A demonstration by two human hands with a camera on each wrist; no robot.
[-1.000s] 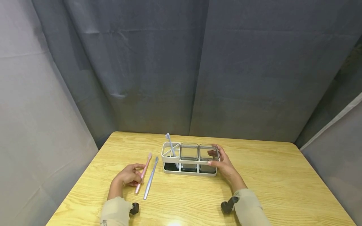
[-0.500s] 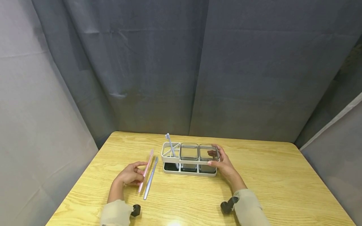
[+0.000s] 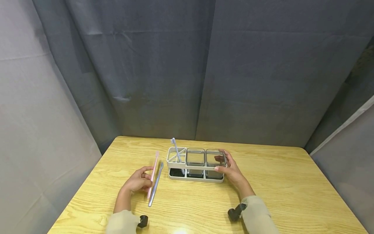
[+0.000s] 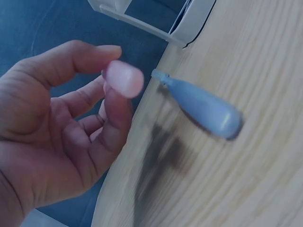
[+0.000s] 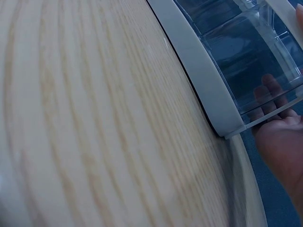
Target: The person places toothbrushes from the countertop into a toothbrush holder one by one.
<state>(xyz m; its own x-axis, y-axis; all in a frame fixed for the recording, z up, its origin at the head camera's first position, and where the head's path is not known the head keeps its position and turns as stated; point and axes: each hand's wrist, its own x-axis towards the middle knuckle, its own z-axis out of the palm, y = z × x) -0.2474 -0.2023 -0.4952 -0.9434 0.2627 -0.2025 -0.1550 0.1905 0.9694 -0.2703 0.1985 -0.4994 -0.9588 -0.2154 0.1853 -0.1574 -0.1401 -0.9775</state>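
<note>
My left hand (image 3: 138, 181) pinches a pink toothbrush (image 4: 126, 79) between thumb and fingers, raised off the table as the left wrist view shows. Just right of it a blue toothbrush (image 3: 156, 184) lies on the wood. A white toothbrush holder (image 3: 196, 180) stands further right, with a pale purple toothbrush (image 3: 177, 150) leaning upright in its divided left section. Two clear cups (image 3: 195, 156) sit in its other sections. My right hand (image 3: 232, 170) grips the holder's right end, thumb in front and fingers behind, seen through the clear cup (image 5: 255, 61) in the right wrist view.
The wooden table (image 3: 277, 188) carries all these things. Grey curtains (image 3: 248, 81) hang behind its far edge, and paler cloth (image 3: 43, 130) hangs at the left side. A black wrist camera (image 3: 143, 221) sits near the left sleeve.
My left hand has lifted the pink toothbrush and carried it to the right, close beside the blue one. The right hand and the holder have stayed in place.
</note>
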